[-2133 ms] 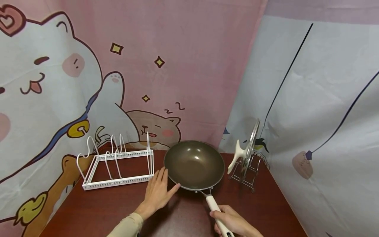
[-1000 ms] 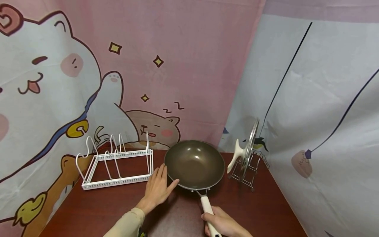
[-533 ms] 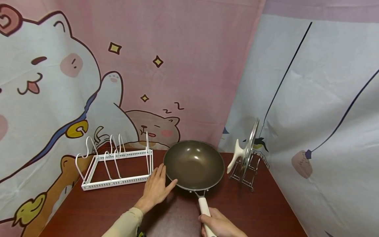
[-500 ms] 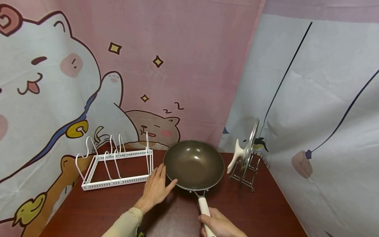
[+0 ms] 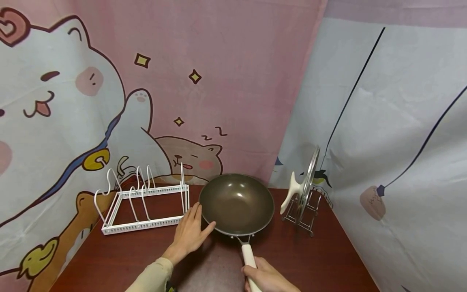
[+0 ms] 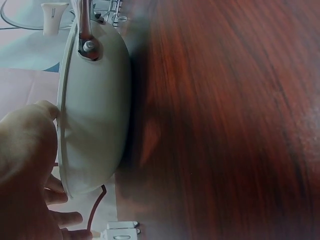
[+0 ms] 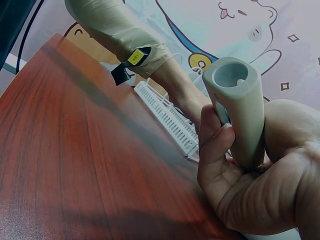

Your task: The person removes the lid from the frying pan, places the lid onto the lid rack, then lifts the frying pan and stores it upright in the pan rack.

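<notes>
A dark-coated wok (image 5: 236, 207) with a pale outside sits in the middle of the table. My right hand (image 5: 265, 276) grips its cream handle (image 5: 248, 256), the fingers curled round it; the hollow handle end faces the camera in the right wrist view. My left hand (image 5: 189, 234) lies at the wok's left rim with its fingers straight and the thumb spread along the near edge. The left wrist view has this left hand (image 6: 30, 155) right at the rim, beside the wok's pale side (image 6: 97, 115).
A white wire rack (image 5: 146, 223) with upright loops stands left of the wok, close to my left fingertips. To the right, a small metal stand (image 5: 310, 219) holds a glass lid (image 5: 309, 178) upright, its cream handle facing left. Printed curtains (image 5: 233, 81) hang behind the table (image 5: 328, 259).
The wok's handle has swung left, from slanting to the right to nearly pointing at me, with my right hand on it. The wok and my left hand have shifted slightly left.
</notes>
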### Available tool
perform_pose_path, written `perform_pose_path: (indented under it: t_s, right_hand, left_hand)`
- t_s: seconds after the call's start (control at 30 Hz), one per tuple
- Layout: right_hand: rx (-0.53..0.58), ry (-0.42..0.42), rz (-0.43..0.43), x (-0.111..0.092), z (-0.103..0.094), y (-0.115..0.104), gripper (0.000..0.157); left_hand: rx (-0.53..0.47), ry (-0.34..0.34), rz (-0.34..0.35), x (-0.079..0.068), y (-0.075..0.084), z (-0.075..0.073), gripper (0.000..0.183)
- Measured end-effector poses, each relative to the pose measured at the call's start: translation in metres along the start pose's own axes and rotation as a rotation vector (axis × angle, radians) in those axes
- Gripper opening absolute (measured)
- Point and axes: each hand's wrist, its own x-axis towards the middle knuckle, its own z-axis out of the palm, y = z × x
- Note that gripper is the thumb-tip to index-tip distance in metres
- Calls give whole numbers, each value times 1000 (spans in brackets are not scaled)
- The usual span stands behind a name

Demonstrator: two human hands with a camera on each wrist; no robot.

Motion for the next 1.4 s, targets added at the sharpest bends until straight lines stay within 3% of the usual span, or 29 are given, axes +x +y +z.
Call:
perform_pose_path:
  t_s: [0.17,0.47,0.8,1.0,1.23,1.4]
  right_hand:
    - [4,-5,10,0,-1,1,15]
    - [68,-45,9,-9,-11,0,24]
    - [143,-182,39,-14,-31,1,33]
    - [207,-313,36,-18,-41,-1,27]
    - [244,-360,110,-19,-43,-4,31]
    - [291,-425,127,-18,-42,-4,32]
  left_hand:
    - [-19,36,7,-6,3,-1,89]
    - [-142,213,120,-24,24,-11,69]
    - [-284,222,273,-55,54,-16,40]
    - [-406,114,279,-69,68,-9,30]
    - [-606,-117,197,-75,74,-6,30]
    - [-687,-304,75,-74,76,-4,42]
